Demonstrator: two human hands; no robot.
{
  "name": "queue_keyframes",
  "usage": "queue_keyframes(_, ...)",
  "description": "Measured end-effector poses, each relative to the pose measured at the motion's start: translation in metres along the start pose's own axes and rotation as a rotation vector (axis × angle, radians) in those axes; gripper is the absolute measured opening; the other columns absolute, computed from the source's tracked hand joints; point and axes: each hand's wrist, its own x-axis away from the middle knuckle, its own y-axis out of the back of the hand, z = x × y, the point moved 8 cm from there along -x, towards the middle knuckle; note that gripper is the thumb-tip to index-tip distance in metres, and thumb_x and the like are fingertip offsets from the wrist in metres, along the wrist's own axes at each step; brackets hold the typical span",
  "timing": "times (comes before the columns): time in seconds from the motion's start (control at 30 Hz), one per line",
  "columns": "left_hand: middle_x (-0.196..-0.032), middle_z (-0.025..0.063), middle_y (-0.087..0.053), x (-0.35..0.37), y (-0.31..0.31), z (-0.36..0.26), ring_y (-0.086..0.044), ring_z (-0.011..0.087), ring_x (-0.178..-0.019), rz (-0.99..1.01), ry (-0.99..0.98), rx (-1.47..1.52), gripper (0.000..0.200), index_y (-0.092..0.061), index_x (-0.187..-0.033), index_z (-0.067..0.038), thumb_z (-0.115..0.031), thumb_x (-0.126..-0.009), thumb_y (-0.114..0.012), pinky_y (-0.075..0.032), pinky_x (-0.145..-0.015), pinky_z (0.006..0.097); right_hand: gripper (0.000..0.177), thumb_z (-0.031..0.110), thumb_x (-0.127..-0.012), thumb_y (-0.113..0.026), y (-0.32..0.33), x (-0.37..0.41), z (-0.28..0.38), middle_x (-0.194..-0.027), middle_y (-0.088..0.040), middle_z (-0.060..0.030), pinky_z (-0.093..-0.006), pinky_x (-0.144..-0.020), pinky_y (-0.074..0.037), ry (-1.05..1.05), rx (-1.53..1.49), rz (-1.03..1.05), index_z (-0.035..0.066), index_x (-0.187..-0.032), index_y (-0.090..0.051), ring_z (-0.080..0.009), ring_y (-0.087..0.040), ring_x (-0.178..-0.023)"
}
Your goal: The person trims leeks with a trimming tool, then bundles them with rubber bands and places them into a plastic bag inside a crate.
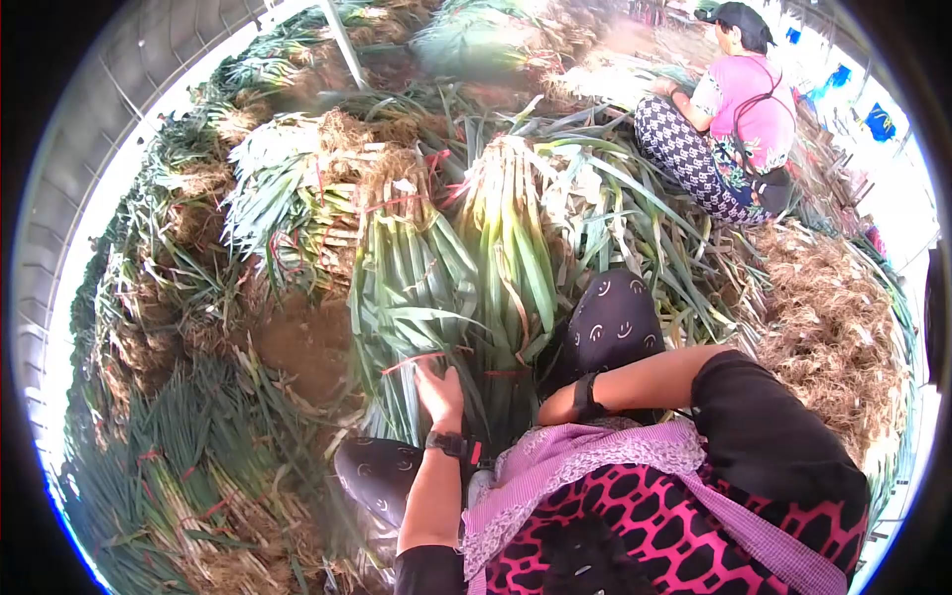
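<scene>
In front of me lies a bundle of leeks [421,263], roots away from me and green leaves toward my lap. A red tie [412,363] crosses its leaf end. My left hand [439,394] is closed against the leaves at this tie, its fingertips partly sunk among them. Beside it on the right rests a second bundle of leeks [509,238], with a red band [506,374] low on its leaves. My right hand [559,408] is bent down near my lap by the leaf ends of that second bundle; its fingers are hidden.
Tied leeks [198,486] are heaped at the lower left, and more bundles [288,198] lie farther up. A mass of dry roots [833,332] is piled on the right. Another person [749,109] crouches at the upper right. A pale pole [342,42] stands at the back.
</scene>
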Motion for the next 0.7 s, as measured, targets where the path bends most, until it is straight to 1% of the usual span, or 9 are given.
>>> queue_keyframes(0.13,-0.093,0.0175,-0.065,0.065,-0.024,-0.052,-0.063,0.0278,-0.089,0.726,-0.106,0.263,0.024,-0.064,-0.097,-0.001,-0.014,-0.077,-0.061,-0.047,-0.081,0.0342,0.032,0.019,-0.085,-0.053,-0.015,-0.017,0.017,-0.102,-0.064,-0.0230,-0.0374,-0.081,-0.043,0.270,-0.183,0.002,-0.007,-0.101,-0.061,-0.0256,-0.058,-0.092)
queue_keyframes(0.2,-0.089,0.0169,-0.066,0.109,-0.046,-0.049,-0.064,0.0251,-0.087,1.068,-0.253,0.228,0.027,-0.065,-0.096,0.000,-0.020,-0.078,-0.061,-0.047,-0.080,0.0332,0.033,0.025,-0.083,-0.052,0.002,0.005,0.026,-0.098,-0.064,-0.0223,-0.0424,-0.077,-0.045,0.127,-0.010,-0.173,-0.003,-0.099,-0.062,-0.0321,-0.061,-0.091)
queue_keyframes(0.3,-0.094,0.0165,-0.067,0.157,-0.037,-0.046,-0.062,0.0234,-0.088,1.448,-0.028,0.053,0.041,-0.064,-0.100,0.003,-0.032,-0.078,-0.064,-0.046,-0.080,0.0342,0.035,0.030,-0.076,-0.053,0.028,0.055,0.032,-0.088,-0.065,-0.0210,-0.0481,-0.067,-0.048,-0.268,0.123,-0.413,0.002,-0.094,-0.064,-0.0381,-0.062,-0.081)
queue_keyframes(0.37,-0.097,0.0179,-0.067,0.163,-0.038,-0.029,-0.063,0.0251,-0.089,1.471,0.044,-0.001,0.046,-0.064,-0.104,0.002,-0.035,-0.077,-0.064,-0.046,-0.080,0.0351,0.028,0.030,-0.078,-0.053,0.049,0.095,0.042,-0.076,-0.062,-0.0187,-0.0464,-0.063,-0.048,-0.262,0.166,-0.732,0.004,-0.082,-0.062,-0.0375,-0.061,-0.072)
queue_keyframes(0.4,-0.089,0.0120,-0.067,0.160,-0.045,-0.010,-0.061,0.0192,-0.077,1.424,0.073,-0.064,0.041,-0.065,-0.100,0.003,-0.029,-0.075,-0.066,-0.047,-0.068,0.0334,0.023,0.029,-0.080,-0.054,0.064,0.128,0.054,-0.073,-0.061,-0.0159,-0.0452,-0.061,-0.048,-0.194,0.099,-0.957,0.006,-0.082,-0.059,-0.0354,-0.061,-0.069)
queue_keyframes(0.5,-0.088,0.0120,-0.067,0.158,-0.049,0.014,-0.062,0.0189,-0.076,1.390,0.014,-0.141,0.041,-0.065,-0.098,0.004,-0.029,-0.075,-0.065,-0.048,-0.067,0.0327,0.020,0.025,-0.086,-0.058,0.083,0.231,0.048,-0.081,-0.065,-0.0118,-0.0349,-0.065,-0.050,-0.339,0.092,-1.417,0.009,-0.098,-0.062,-0.0274,-0.065,-0.073)
queue_keyframes(0.57,-0.085,0.0108,-0.067,0.152,-0.041,0.014,-0.062,0.0181,-0.074,1.282,-0.050,0.041,0.036,-0.064,-0.098,0.005,-0.024,-0.077,-0.063,-0.048,-0.068,0.0307,0.020,0.022,-0.089,-0.056,0.073,0.291,0.015,-0.085,-0.068,-0.0072,-0.0276,-0.068,-0.050,-0.425,-0.124,-1.565,0.007,-0.100,-0.063,-0.0144,-0.067,-0.078)
queue_keyframes(0.63,-0.083,0.0074,-0.065,0.142,-0.015,-0.002,-0.062,0.0142,-0.076,1.263,0.160,0.155,0.026,-0.062,-0.100,0.004,-0.016,-0.084,-0.060,-0.048,-0.068,0.0275,0.022,0.019,-0.091,-0.054,0.049,0.331,-0.032,-0.084,-0.068,-0.0060,-0.0257,-0.069,-0.049,-0.523,-0.426,-1.598,0.002,-0.101,-0.062,-0.0117,-0.065,-0.078)
queue_keyframes(0.7,-0.082,0.0067,-0.065,0.123,0.008,0.000,-0.062,0.0141,-0.077,1.132,0.179,0.243,0.025,-0.061,-0.101,0.003,-0.017,-0.086,-0.059,-0.048,-0.069,0.0268,0.025,0.028,-0.087,-0.053,0.018,0.349,-0.066,-0.083,-0.068,-0.0070,-0.0304,-0.067,-0.048,-0.528,-0.476,-1.673,0.006,-0.094,-0.064,-0.0205,-0.065,-0.074)
